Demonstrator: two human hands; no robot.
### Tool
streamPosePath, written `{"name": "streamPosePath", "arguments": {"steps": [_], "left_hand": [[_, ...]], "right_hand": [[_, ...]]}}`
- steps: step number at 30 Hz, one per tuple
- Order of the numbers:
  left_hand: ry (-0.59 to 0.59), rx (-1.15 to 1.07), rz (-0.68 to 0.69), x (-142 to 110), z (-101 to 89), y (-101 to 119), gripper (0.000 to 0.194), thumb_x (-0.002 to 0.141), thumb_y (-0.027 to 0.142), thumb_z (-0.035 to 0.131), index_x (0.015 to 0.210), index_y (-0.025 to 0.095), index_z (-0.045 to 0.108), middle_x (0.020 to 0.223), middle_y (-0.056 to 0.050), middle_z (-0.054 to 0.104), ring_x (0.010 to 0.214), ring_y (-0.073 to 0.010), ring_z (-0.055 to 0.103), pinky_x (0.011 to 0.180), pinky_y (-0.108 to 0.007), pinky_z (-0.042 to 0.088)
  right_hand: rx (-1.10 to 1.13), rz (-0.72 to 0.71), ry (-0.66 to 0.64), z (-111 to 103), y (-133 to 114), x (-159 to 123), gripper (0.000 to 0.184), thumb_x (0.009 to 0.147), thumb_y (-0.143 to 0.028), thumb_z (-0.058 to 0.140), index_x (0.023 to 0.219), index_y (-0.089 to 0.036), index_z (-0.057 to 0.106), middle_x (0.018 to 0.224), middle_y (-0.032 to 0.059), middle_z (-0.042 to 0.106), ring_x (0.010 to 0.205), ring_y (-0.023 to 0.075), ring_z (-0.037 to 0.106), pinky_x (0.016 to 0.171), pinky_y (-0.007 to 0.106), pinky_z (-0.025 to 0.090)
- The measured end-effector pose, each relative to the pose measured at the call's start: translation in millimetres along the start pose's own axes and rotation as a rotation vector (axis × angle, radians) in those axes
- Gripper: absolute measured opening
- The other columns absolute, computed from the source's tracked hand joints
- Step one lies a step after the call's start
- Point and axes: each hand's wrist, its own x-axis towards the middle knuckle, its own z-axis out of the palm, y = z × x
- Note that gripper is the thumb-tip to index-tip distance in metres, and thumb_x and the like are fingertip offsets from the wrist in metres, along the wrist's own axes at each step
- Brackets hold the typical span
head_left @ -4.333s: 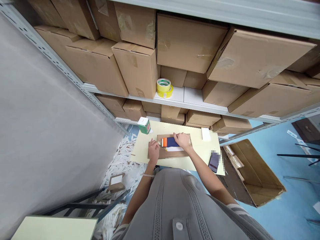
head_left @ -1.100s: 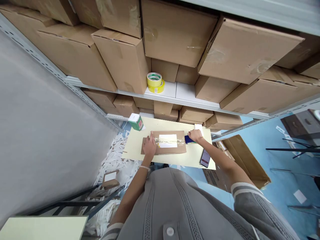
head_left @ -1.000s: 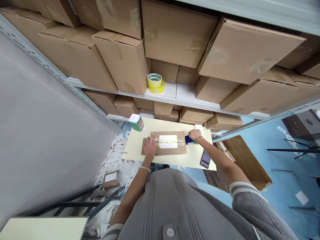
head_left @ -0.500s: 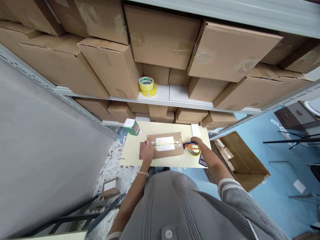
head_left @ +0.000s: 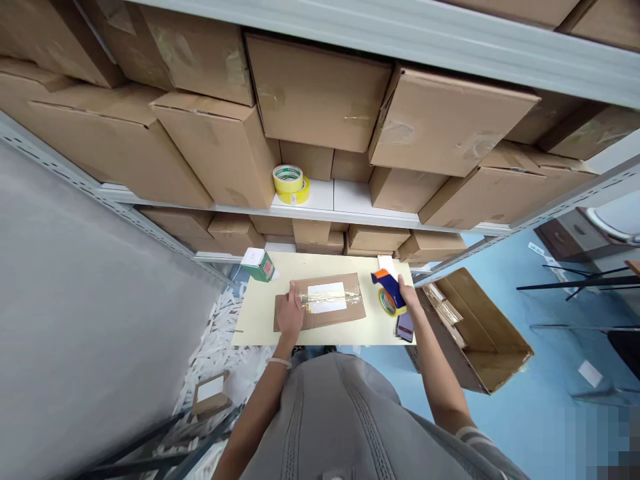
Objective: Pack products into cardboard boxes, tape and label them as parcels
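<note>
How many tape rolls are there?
3: an upper roll and a lower roll stacked on the shelf, and a third roll on the dispenser the right hand holds. More may be hidden.

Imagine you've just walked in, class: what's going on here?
A person at a small table rests their left hand on a cardboard box. Shiny tape crosses its top and white label. The right hand holds a blue-and-orange tape dispenser apart from the box, near a phone.
</note>
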Motion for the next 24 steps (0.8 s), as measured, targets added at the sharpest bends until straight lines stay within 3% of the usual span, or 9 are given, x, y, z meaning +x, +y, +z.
{"name": "streamPosePath", "arguments": {"steps": [2,3,7,10,15,19,24], "left_hand": [[-0.024,-0.014,-0.007,0.1,-1.0,0.1,0.053,0.1,0.036,0.019,0.153,0.03,0.02,0.109,-0.011,0.062,0.087,-0.0229,0.064,0.071,-0.033,0.048],[-0.029,-0.022,-0.01,0.1,-1.5,0.1,0.053,0.1,0.036,0.02,0.152,0.03,0.021,0.109,-0.011,0.063,0.087,-0.0228,0.064,0.072,-0.033,0.048],[-0.014,-0.033,-0.007,-0.7,-2.5,-0.7,0.053,0.1,0.036,0.022,0.152,0.029,0.022,0.109,-0.011,0.064,0.087,-0.0221,0.064,0.074,-0.032,0.047],[0.008,-0.016,0.011,-1.5,-1.7,-2.1,0.052,0.1,0.036,0.025,0.151,0.029,0.025,0.113,-0.012,0.063,0.086,-0.0222,0.064,0.075,-0.032,0.047],[0.04,-0.002,0.028,-1.9,1.8,-5.4,0.053,0.099,0.032,0.027,0.152,0.028,0.025,0.117,-0.012,0.062,0.091,-0.0229,0.063,0.077,-0.033,0.046],[0.051,-0.011,0.035,-1.4,4.1,-8.8,0.053,0.099,0.031,0.027,0.152,0.027,0.024,0.114,-0.011,0.063,0.092,-0.022,0.062,0.077,-0.032,0.046],[0.056,-0.012,0.027,0.5,5.5,-11.6,0.053,0.099,0.032,0.029,0.152,0.029,0.025,0.11,-0.011,0.064,0.09,-0.0212,0.063,0.076,-0.03,0.045]], "right_hand": [[0.058,0.013,0.03,-15.3,-21.3,15.1,0.073,0.091,-0.067,0.027,0.079,-0.01,0.071,0.077,0.0181,0.07,0.085,0.0291,0.067,0.07,0.034,0.049],[0.123,-0.021,0.044,-21.1,-35.9,21.0,0.071,0.088,-0.071,0.032,0.076,-0.012,0.07,0.072,0.0149,0.069,0.081,0.0274,0.066,0.067,0.032,0.048],[0.219,-0.425,0.036,-25.7,-113.5,33.3,0.059,0.071,-0.073,0.057,0.078,-0.016,0.066,0.068,0.0043,0.065,0.066,0.0191,0.059,0.06,0.027,0.042],[0.006,-0.703,0.18,-12.8,-178.1,39.2,0.052,0.077,-0.07,0.055,0.075,-0.018,0.06,0.069,0.0032,0.062,0.065,0.0178,0.054,0.062,0.027,0.038],[-0.251,-0.804,0.446,8.4,-266.0,53.8,0.043,0.089,-0.058,0.046,0.083,-0.018,0.06,0.083,0.0106,0.067,0.08,0.0253,0.057,0.076,0.035,0.039],[-0.33,-0.846,0.494,13.8,-300.3,66.6,0.038,0.093,-0.052,0.044,0.09,-0.017,0.059,0.091,0.0133,0.067,0.088,0.0287,0.056,0.083,0.039,0.037],[-0.402,-0.854,0.497,35.5,-292.8,81.4,0.033,0.097,-0.039,0.039,0.104,-0.013,0.058,0.106,0.0183,0.064,0.1,0.0317,0.051,0.09,0.043,0.033]]}}
